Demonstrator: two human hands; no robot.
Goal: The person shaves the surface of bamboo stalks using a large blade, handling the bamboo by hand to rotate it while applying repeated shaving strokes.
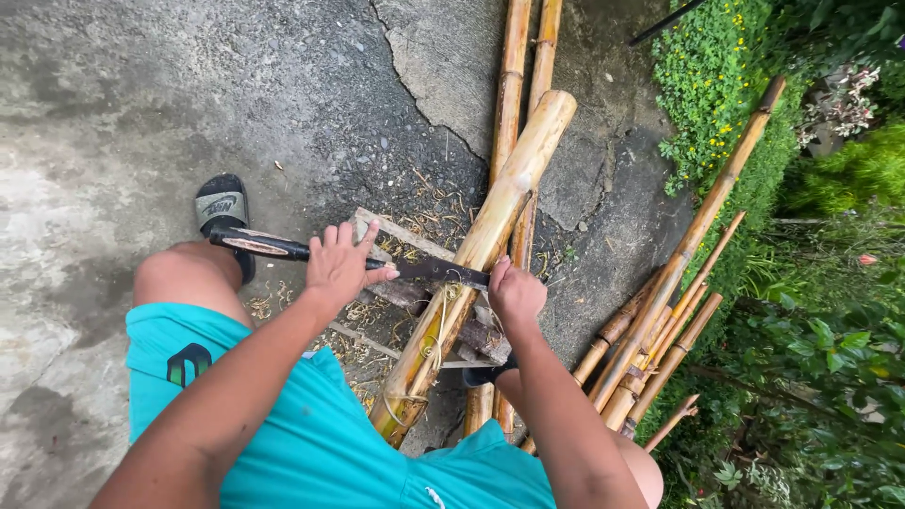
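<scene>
here a sandal [221, 209] sits on the concrete [113, 113]; the left hand [341, 269], fingers spread wide, presses the long knife [377, 264] flat across the thick bamboo pole [490, 236]. the right hand [516, 294] grips the handle end; thinner bamboo poles [660, 311] and shrubs [811, 283] lie beyond.

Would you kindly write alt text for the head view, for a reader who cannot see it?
A seated person presses a long dark blade across a thick bamboo pole, left hand flat on the blade, right hand at its far end. More bamboo poles lie on cracked concrete beside greenery.
</scene>
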